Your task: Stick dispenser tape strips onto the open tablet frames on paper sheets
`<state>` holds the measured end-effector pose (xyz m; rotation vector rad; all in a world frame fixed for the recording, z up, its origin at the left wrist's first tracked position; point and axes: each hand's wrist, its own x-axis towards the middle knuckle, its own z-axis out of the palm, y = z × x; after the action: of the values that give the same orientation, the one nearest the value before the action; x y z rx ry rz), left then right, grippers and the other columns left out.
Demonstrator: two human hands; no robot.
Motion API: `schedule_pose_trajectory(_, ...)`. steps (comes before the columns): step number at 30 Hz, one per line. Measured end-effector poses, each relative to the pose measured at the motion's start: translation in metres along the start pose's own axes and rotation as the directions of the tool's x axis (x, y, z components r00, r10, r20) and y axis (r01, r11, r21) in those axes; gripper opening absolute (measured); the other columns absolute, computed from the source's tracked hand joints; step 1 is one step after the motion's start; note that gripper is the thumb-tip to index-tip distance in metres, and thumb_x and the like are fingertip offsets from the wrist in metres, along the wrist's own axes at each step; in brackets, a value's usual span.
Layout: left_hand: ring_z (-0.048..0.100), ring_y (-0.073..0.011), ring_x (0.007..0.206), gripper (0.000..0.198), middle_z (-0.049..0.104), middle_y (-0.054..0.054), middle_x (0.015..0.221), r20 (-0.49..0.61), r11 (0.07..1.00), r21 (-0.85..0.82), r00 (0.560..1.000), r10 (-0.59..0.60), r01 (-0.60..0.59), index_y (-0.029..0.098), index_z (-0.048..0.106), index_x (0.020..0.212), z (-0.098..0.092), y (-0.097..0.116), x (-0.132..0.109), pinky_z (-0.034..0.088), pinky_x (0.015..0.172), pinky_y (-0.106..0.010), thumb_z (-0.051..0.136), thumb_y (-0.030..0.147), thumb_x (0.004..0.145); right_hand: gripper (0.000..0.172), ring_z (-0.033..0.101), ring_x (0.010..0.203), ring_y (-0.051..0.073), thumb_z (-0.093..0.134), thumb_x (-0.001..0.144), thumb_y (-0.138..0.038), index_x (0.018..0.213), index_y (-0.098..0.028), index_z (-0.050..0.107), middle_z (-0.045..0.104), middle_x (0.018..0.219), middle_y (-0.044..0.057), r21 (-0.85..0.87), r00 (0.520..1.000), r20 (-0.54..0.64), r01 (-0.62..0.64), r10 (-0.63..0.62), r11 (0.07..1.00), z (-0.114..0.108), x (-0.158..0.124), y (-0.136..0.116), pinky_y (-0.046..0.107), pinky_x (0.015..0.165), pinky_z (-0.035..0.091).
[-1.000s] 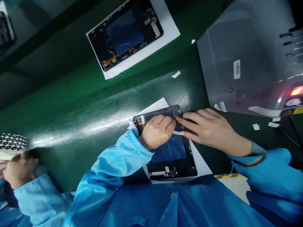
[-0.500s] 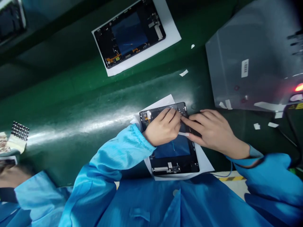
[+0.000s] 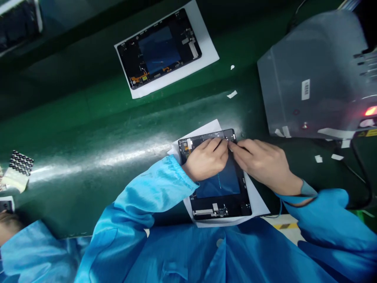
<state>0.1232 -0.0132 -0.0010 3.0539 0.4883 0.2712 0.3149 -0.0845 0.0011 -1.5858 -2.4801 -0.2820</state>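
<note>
An opened tablet (image 3: pixel 219 186), its inside parts showing, lies on a white sheet (image 3: pixel 256 196) in front of me. My left hand (image 3: pixel 207 157) rests over the tablet's upper part, its fingers curled and pinched near the top right. From the right, my right hand (image 3: pixel 262 161) meets it there, thumb and forefinger pressed together at the tablet's upper right edge. The fingertips of both hands almost touch. Whatever lies between them is too small or too hidden to make out. Orange flex cable (image 3: pixel 186 148) shows at the tablet's top left corner.
A second opened tablet (image 3: pixel 160 47) lies on white paper farther back. At the right stands a grey machine (image 3: pixel 294 82) with a red light. Paper scraps (image 3: pixel 232 94) dot the green table (image 3: pixel 88 129). At the lower left are a co-worker's hand (image 3: pixel 8 228) and a sheet of black dots (image 3: pixel 21 162).
My right hand's fingers have drawn together into a pinch; the white strip seen at its thumb is out of sight. The left hand stays over the tablet. The co-worker's hand has shifted left.
</note>
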Motion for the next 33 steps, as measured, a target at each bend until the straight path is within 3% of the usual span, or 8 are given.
schedule_pose_trajectory(8, 0.063, -0.0235, 0.119, 0.033, 0.069, -0.014, 0.125, -0.041, 1.0, -0.003, 0.999, -0.026, 0.025, 0.006, 0.069, 0.119, 0.003, 0.003, -0.002, 0.052, 0.099, -0.034, 0.04, 0.013, 0.104, 0.02, 0.046, 0.073, 0.021, 0.051, 0.092, -0.013, 0.101, -0.011, 0.069, 0.058, 0.074, 0.006, -0.117, 0.989, 0.146, 0.044, -0.027, 0.992, -0.017, 0.005, -0.014, 0.037, 0.068, 0.032)
schedule_pose_trajectory(17, 0.066, -0.0222, 0.107, 0.031, 0.073, -0.008, 0.11, 0.031, 0.998, -0.043, 0.998, -0.048, 0.049, 0.01, 0.071, 0.104, 0.001, -0.002, 0.009, 0.052, 0.091, -0.032, 0.041, 0.014, 0.105, 0.04, 0.046, 0.078, 0.024, 0.052, 0.096, -0.028, 0.124, -0.003, 0.062, 0.059, 0.083, 0.009, -0.064, 0.984, 0.178, -0.015, 0.026, 0.998, -0.019, -0.004, -0.02, 0.038, 0.07, 0.033)
schedule_pose_trajectory(20, 0.066, -0.0232, 0.107, 0.031, 0.072, -0.009, 0.111, 0.033, 0.993, -0.068, 0.995, -0.091, 0.093, 0.009, 0.071, 0.103, 0.009, -0.001, 0.012, 0.053, 0.089, -0.034, 0.04, 0.015, 0.105, 0.042, 0.048, 0.081, 0.024, 0.051, 0.097, -0.033, 0.126, -0.004, 0.062, 0.06, 0.086, 0.009, -0.122, 0.977, 0.205, -0.04, 0.065, 0.992, -0.019, -0.004, -0.026, 0.039, 0.075, 0.035)
schedule_pose_trajectory(23, 0.062, -0.0244, 0.117, 0.027, 0.068, -0.011, 0.124, -0.005, 0.965, -0.178, 0.98, -0.198, 0.194, 0.011, 0.07, 0.106, 0.014, -0.002, -0.003, 0.052, 0.1, -0.039, 0.045, 0.019, 0.104, 0.047, 0.048, 0.079, 0.025, 0.053, 0.097, -0.035, 0.13, -0.001, 0.059, 0.061, 0.085, 0.009, -0.16, 0.983, 0.167, -0.042, 0.069, 0.986, -0.02, -0.005, -0.031, 0.039, 0.076, 0.038)
schedule_pose_trajectory(26, 0.056, -0.0263, 0.129, 0.025, 0.06, -0.012, 0.138, -0.043, 0.806, -0.45, 0.892, -0.45, 0.385, 0.017, 0.068, 0.119, 0.001, -0.009, -0.049, 0.047, 0.112, -0.046, 0.058, 0.03, 0.1, 0.049, 0.049, 0.082, 0.025, 0.056, 0.096, -0.036, 0.132, -0.003, 0.057, 0.062, 0.089, 0.01, -0.071, 0.996, 0.081, -0.042, 0.048, 0.997, -0.018, -0.013, -0.027, 0.038, 0.077, 0.041)
schedule_pose_trajectory(30, 0.06, -0.0261, 0.127, 0.034, 0.059, -0.013, 0.137, 0.07, 0.389, -0.762, 0.663, -0.746, 0.517, 0.022, 0.064, 0.128, -0.032, -0.018, -0.124, 0.056, 0.103, -0.043, 0.065, 0.029, 0.095, 0.042, 0.053, 0.088, 0.024, 0.056, 0.096, -0.033, 0.13, -0.009, 0.057, 0.064, 0.096, 0.01, 0.141, 0.992, 0.022, -0.123, 0.121, 0.982, -0.008, -0.028, -0.019, 0.038, 0.083, 0.043)
schedule_pose_trajectory(31, 0.063, -0.0258, 0.122, 0.031, 0.063, -0.013, 0.132, 0.073, 0.356, -0.771, 0.628, -0.775, 0.529, 0.021, 0.066, 0.124, -0.041, -0.019, -0.136, 0.059, 0.098, -0.041, 0.066, 0.029, 0.094, 0.041, 0.054, 0.088, 0.024, 0.057, 0.096, -0.033, 0.13, -0.009, 0.057, 0.064, 0.096, 0.01, 0.171, 0.99, 0.026, -0.143, 0.141, 0.975, -0.006, -0.031, -0.018, 0.038, 0.083, 0.043)
schedule_pose_trajectory(33, 0.069, -0.0234, 0.109, 0.022, 0.069, -0.011, 0.118, -0.004, 0.433, -0.711, 0.612, -0.791, 0.554, 0.02, 0.07, 0.114, -0.054, -0.017, -0.144, 0.062, 0.089, -0.036, 0.067, 0.028, 0.093, 0.042, 0.054, 0.087, 0.024, 0.057, 0.096, -0.032, 0.131, -0.01, 0.058, 0.064, 0.096, 0.01, 0.209, 0.987, 0.046, -0.162, 0.156, 0.964, -0.002, -0.033, -0.016, 0.038, 0.081, 0.042)
